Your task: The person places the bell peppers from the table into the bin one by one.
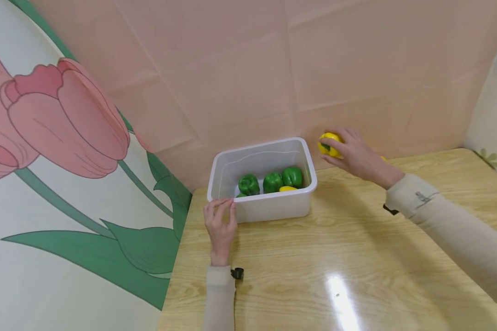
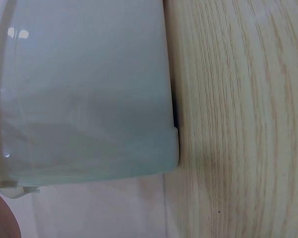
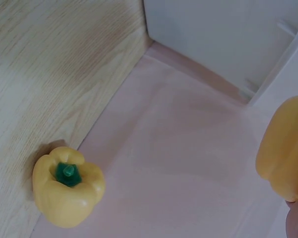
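My right hand [image 1: 356,156] grips a yellow bell pepper [image 1: 330,143] in the air, just right of a white plastic bin [image 1: 273,207]. In the right wrist view the held pepper [image 3: 285,148] shows at the right edge with a fingertip beneath it. My left hand [image 1: 220,225] holds the bin's rim at its near left corner. Inside the bin lie several green bell peppers [image 1: 248,184] and a yellow one [image 1: 287,188], partly hidden by the front wall. A second loose yellow bell pepper [image 3: 67,198] rests on the table, mostly behind my right hand in the head view.
The wood-grain table [image 1: 298,266] backs onto a wall covered in pink sheeting [image 1: 231,82], close behind the bin. To the left stands a wall painted with tulips [image 1: 66,115]. A pale wall [image 1: 492,110] bounds the right side.
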A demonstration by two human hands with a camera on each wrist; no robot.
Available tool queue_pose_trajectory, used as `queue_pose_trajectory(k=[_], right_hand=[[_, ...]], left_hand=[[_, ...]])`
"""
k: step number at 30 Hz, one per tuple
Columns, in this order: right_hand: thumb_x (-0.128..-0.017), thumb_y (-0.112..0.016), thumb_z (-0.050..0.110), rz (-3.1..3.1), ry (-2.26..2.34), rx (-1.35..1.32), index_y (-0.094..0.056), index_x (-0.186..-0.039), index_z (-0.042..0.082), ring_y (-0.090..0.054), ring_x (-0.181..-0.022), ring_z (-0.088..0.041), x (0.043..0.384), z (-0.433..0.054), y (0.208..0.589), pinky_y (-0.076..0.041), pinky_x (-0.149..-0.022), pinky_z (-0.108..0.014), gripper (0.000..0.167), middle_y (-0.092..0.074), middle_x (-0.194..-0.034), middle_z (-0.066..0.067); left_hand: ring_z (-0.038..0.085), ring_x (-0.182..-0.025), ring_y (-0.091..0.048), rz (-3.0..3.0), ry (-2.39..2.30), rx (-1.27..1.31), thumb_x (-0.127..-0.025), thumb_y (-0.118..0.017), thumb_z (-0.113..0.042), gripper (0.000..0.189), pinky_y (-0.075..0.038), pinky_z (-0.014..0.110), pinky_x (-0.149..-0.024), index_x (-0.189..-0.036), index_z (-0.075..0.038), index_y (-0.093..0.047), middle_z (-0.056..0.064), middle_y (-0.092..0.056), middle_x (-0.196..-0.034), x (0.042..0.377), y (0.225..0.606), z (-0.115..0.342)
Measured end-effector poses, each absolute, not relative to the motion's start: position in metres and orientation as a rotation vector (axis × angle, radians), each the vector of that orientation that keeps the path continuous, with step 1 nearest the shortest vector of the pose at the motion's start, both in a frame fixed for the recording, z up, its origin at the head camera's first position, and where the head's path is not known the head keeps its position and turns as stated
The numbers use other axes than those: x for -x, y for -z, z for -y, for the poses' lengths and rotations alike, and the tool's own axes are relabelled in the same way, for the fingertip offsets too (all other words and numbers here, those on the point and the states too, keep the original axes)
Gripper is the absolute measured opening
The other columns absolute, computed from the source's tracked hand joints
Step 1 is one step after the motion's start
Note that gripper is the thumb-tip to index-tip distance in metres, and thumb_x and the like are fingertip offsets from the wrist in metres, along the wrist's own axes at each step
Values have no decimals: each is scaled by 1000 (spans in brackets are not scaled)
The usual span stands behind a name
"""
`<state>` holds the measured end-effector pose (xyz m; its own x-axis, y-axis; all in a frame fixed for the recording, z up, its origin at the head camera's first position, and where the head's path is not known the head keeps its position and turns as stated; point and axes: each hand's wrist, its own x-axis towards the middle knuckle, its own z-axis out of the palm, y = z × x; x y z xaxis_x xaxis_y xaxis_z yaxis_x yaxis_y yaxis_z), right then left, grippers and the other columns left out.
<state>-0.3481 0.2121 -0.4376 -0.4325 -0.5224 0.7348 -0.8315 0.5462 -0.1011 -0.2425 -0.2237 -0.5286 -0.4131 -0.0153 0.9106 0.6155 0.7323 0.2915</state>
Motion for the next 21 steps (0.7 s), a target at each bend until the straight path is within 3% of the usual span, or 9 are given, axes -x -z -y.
queue_pose_trajectory(k=[3, 7, 14, 21], right_hand=[[-99, -79, 26, 2120, -617, -1082, -68, -132, 2, -54, -114, -44, 348, -212, 436, -41, -95, -60, 42, -59, -131, -28], [-99, -80, 25, 2118, -617, -1070, -68, -133, 3, -55, -114, -44, 347, -211, 434, -42, -95, -59, 43, -59, -133, -27], [-79, -92, 5, 2116, -607, -1046, -68, -131, 3, -56, -115, -44, 344, -205, 428, -42, -101, -64, 57, -60, -132, -27], [-81, -92, 6, 2104, -610, -1050, -68, -132, 4, -56, -115, -43, 343, -199, 421, -41, -102, -63, 57, -60, -135, -27]], left_hand=[[33, -102, -63, 1887, 757, 461, -97, -77, -9, 12, -50, 40, -91, -108, -7, -81, 12, -73, -108, 242, 528, 223], [33, -102, -63, 1888, 753, 463, -95, -78, -7, 13, -50, 39, -91, -108, -7, -81, 11, -73, -108, 242, 528, 223], [32, -102, -62, 1889, 752, 469, -96, -78, -7, 12, -49, 38, -91, -108, -7, -81, 11, -72, -109, 241, 528, 223], [33, -103, -63, 1900, 762, 449, -97, -78, -10, 10, -50, 39, -92, -106, -7, -80, 12, -73, -109, 240, 528, 222]])
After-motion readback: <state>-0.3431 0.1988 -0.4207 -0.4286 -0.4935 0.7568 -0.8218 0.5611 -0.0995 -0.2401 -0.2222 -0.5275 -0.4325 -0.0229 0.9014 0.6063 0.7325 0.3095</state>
